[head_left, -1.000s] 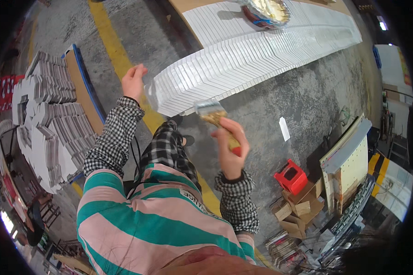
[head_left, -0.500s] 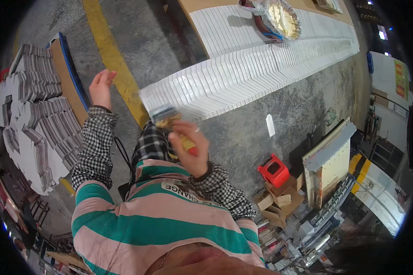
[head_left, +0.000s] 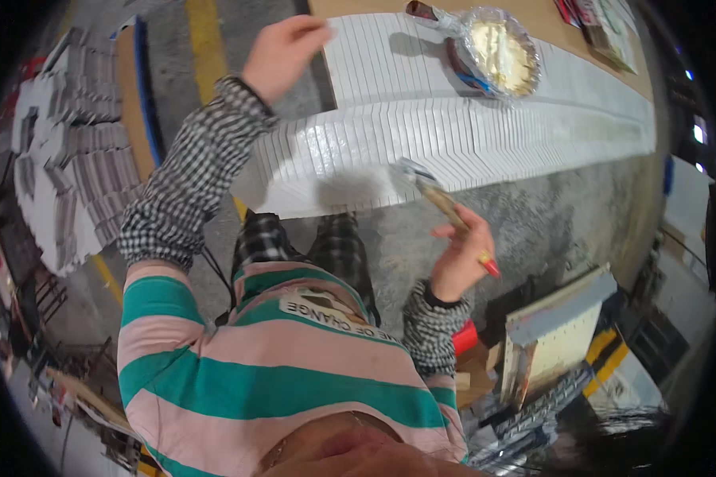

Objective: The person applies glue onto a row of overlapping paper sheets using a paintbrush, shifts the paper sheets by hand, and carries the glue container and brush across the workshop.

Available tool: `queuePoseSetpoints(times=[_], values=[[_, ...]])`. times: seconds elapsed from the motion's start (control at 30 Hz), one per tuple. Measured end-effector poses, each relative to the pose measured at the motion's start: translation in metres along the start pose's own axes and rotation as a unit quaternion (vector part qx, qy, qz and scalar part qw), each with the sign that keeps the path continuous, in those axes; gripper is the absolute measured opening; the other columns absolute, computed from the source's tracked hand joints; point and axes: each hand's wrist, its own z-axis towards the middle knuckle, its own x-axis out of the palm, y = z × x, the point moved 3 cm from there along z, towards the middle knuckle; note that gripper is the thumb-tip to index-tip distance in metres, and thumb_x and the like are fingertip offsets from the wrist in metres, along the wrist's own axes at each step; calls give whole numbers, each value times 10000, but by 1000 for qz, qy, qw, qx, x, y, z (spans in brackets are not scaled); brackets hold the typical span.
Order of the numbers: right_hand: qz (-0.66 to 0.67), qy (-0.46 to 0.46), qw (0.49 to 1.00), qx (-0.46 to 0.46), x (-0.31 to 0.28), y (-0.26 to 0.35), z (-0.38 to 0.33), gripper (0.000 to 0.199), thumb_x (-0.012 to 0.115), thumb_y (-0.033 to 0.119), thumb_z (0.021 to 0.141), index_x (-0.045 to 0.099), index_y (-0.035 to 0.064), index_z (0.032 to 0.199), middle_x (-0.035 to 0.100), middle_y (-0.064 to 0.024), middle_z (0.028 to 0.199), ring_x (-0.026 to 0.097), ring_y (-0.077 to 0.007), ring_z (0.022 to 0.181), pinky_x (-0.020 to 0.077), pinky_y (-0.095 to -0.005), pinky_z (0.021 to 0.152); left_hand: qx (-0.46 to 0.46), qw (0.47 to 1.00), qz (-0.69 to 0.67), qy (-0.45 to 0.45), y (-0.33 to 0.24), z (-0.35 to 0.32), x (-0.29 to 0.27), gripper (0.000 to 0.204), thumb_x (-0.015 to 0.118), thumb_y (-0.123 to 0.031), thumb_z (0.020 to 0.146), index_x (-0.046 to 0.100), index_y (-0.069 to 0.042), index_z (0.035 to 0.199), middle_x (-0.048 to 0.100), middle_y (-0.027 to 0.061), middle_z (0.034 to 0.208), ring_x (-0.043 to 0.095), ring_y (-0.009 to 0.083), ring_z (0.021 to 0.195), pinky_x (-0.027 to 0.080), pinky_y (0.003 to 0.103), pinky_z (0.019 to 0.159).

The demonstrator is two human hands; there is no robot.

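My right hand [head_left: 463, 256] is closed around a flat paintbrush [head_left: 440, 200] with a wooden, red-ended handle. Its bristle end, slightly blurred, points up and left over the near edge of a long row of overlapping white sheets [head_left: 453, 127]. Over the far left corner of the sheets is my left hand [head_left: 282, 56]. Its fingers stretch to the right with blurred tips, and nothing shows in them. Beyond the sheets' middle stands a round tub [head_left: 497, 52] covered in clear plastic film, with a pale yellow mass inside.
The sheets lie on a brown tabletop [head_left: 358, 8], with printed packets [head_left: 601, 32] at its far right. Stacks of folded white card [head_left: 79, 151] stand at left beside a blue-edged board [head_left: 142, 95]. At lower right are a red stool [head_left: 465, 338] and a leaning cream panel [head_left: 561, 330].
My right hand has moved right and up with the brush, away from my body. My left hand has reached forward and right to above the sheets. The view has shifted slightly.
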Motion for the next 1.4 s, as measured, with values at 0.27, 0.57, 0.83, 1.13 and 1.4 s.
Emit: queuePoseSetpoints(times=[0.27,0.57,0.83,1.13,1.4], values=[[7,-83,997,-3,-104,-11,61,415,388,298,941,564,-78,937,609,-188,941,561,-166,552,474,-265,568,172,927,308,130,-91,82,93,496,613,-158,706,460,94,1105,532,285,1048,531,375,986,445,390,841],[78,-111,991,18,-141,-19,79,351,437,264,932,566,-62,916,614,-149,905,540,-158,554,458,-281,542,-59,747,607,265,-46,147,142,358,669,-171,661,641,-9,979,652,182,927,633,289,882,508,387,750],[92,-165,982,9,-160,-18,79,336,461,266,923,569,-47,868,600,-107,792,510,-142,483,425,-261,448,-48,796,532,284,-17,153,146,347,677,-187,648,657,-31,957,660,163,890,637,270,864,506,375,734],[29,-72,995,70,-233,-54,113,510,445,478,880,439,56,1167,557,-109,1034,527,-192,796,427,-322,702,-39,851,454,260,-35,126,129,334,685,-205,633,675,-56,932,669,142,849,641,248,843,503,362,716],[-10,292,937,190,-224,-29,144,526,325,457,950,456,57,1266,600,-115,1066,564,-197,827,466,-330,685,-125,946,294,52,-48,-1,-1,422,704,-200,638,637,-11,1009,648,194,933,623,311,908,490,385,787]])
